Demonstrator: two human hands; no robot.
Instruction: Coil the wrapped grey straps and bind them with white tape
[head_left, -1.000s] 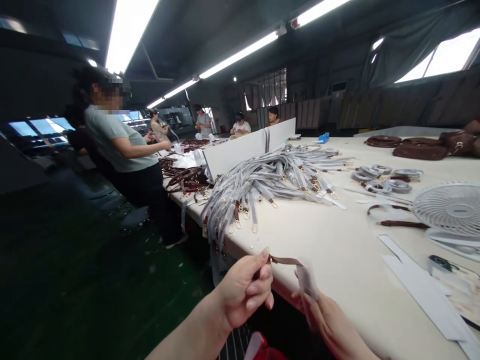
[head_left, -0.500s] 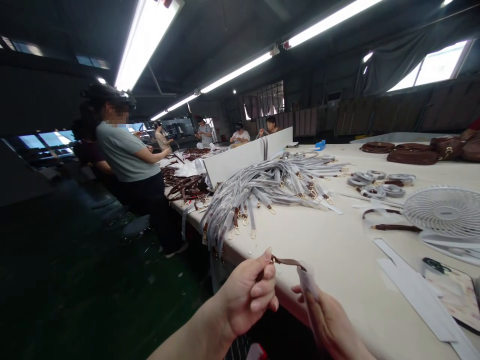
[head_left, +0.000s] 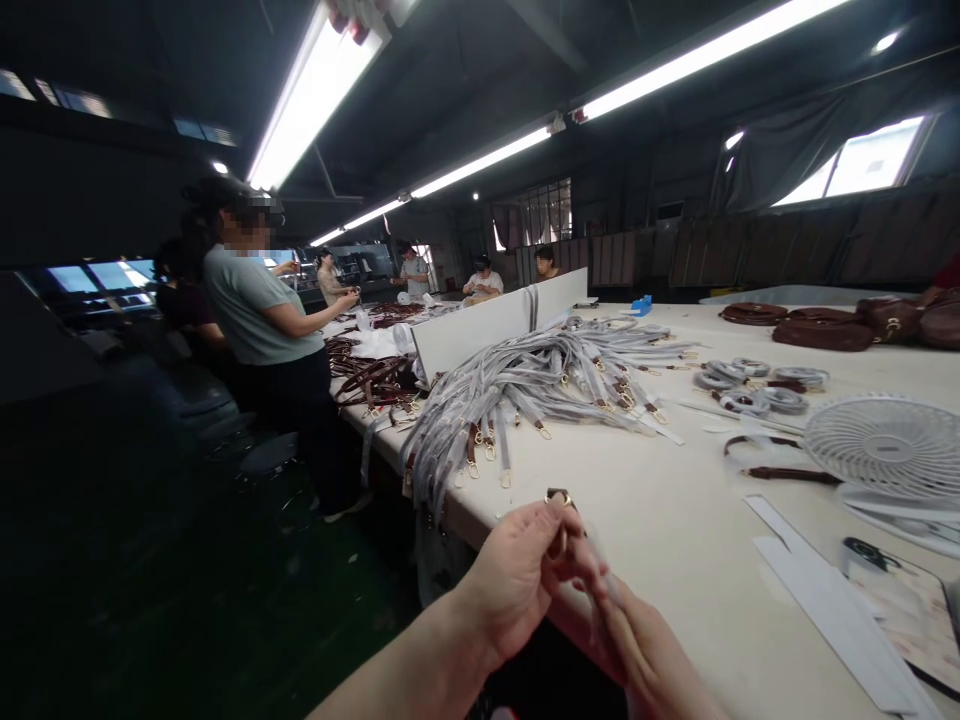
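Observation:
Just off the table's near edge, my left hand [head_left: 525,565] is closed around the end of a brown leather strap [head_left: 556,494] with gold-coloured metal hardware. My right hand [head_left: 626,625] meets it from the right, its fingers closed on the same strap where a clear plastic sleeve [head_left: 598,550] covers it. The strap's lower length is hidden behind my right hand. Beyond my hands lies a big heap of plastic-sleeved straps [head_left: 495,370] with gold clasps, some draping over the table edge.
On the right stand a white fan [head_left: 885,445], a phone [head_left: 900,590] and white paper strips [head_left: 825,610]. Coiled straps [head_left: 757,385] and brown bags [head_left: 825,330] lie farther back. A white divider board [head_left: 502,320] crosses the table [head_left: 675,520]. A co-worker [head_left: 262,320] stands at left; others work beyond.
My hands have come together, and the strap stretch that showed between them is now bunched up at my left fingers. The view has shifted slightly.

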